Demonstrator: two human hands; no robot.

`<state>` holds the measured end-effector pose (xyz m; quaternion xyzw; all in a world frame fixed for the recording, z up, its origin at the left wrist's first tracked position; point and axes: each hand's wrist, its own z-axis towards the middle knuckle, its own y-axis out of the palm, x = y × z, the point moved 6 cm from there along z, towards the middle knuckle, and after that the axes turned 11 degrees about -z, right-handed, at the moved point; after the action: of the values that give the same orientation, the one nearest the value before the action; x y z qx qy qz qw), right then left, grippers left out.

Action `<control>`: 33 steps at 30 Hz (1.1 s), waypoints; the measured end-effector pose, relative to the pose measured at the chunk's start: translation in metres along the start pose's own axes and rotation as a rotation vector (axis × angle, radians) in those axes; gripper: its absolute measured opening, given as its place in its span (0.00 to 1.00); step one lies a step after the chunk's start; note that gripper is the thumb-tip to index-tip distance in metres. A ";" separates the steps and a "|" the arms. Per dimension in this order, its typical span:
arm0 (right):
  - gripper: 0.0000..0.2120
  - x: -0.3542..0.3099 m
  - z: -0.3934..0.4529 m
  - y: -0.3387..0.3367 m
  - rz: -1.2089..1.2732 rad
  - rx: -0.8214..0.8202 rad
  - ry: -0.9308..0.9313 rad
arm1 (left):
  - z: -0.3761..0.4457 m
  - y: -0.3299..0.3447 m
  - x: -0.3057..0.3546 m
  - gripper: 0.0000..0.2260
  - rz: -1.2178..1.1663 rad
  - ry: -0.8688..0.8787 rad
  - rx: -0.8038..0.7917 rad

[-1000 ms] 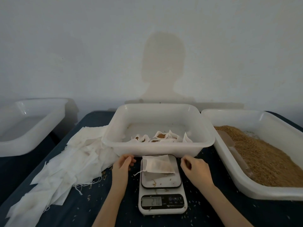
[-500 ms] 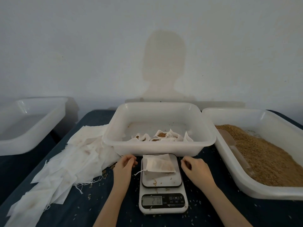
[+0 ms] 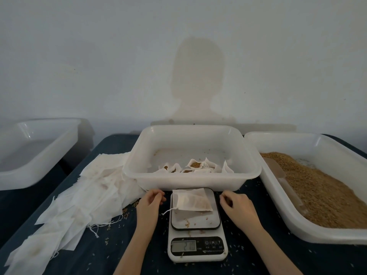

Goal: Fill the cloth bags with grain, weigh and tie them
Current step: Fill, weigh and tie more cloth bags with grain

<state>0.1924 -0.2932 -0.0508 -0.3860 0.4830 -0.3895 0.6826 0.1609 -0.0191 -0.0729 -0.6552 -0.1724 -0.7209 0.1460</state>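
Both hands are just parked on the desk either side of the scale: left hand (image 3: 151,203) with its fingers loosely curled, holding nothing, right hand (image 3: 236,205) much the same, fingers bent in, nothing pinched. Between them sits the white kitchen scale (image 3: 196,249), rounded-square pale platform with a dark rim, a few stray grains on top, grey LCD lit but I can't read it for sure. The cloth bag (image 3: 191,201) lies flat on the far part of the platform, thin gauzy white fabric, brownish grain showing through, drawstring (image 3: 168,211) trailing off the left edge. Just behind the scale is a white plastic tub (image 3: 190,179), glossy, rounded corners, with a bunch of filled bags (image 3: 194,167) crumpled along its near wall. Toward the right edge of the desk there's a bigger tub (image 3: 297,233) heaped with golden-brown grain (image 3: 325,193) and a translucent scoop (image 3: 282,177) lying in it. Toward the left edge, a messy fanned pile of empty bags (image 3: 83,199), thin and wrinkly. The desk (image 3: 123,253) is covered in dark blue cloth speckled with loose grains.
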 end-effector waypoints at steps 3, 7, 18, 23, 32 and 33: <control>0.10 -0.001 -0.001 -0.001 0.000 -0.003 -0.009 | 0.000 0.001 0.001 0.08 0.008 0.000 0.004; 0.10 -0.004 -0.003 -0.001 0.011 0.000 -0.036 | -0.001 0.001 0.001 0.08 0.024 0.008 -0.001; 0.10 -0.023 -0.001 -0.019 0.056 0.136 -0.081 | 0.001 0.001 -0.003 0.09 0.071 0.013 -0.011; 0.07 -0.060 0.001 -0.032 0.081 0.106 -0.220 | 0.005 0.000 -0.007 0.10 0.075 0.008 -0.003; 0.23 -0.118 -0.006 -0.009 -0.133 -0.104 -0.550 | 0.005 0.000 -0.007 0.11 0.061 0.000 0.004; 0.20 -0.120 -0.005 -0.008 -0.147 -0.085 -0.548 | 0.005 0.000 -0.007 0.11 0.060 -0.001 0.005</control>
<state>0.1587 -0.1891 -0.0017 -0.5392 0.2670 -0.2984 0.7409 0.1659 -0.0166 -0.0796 -0.6602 -0.1547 -0.7153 0.1690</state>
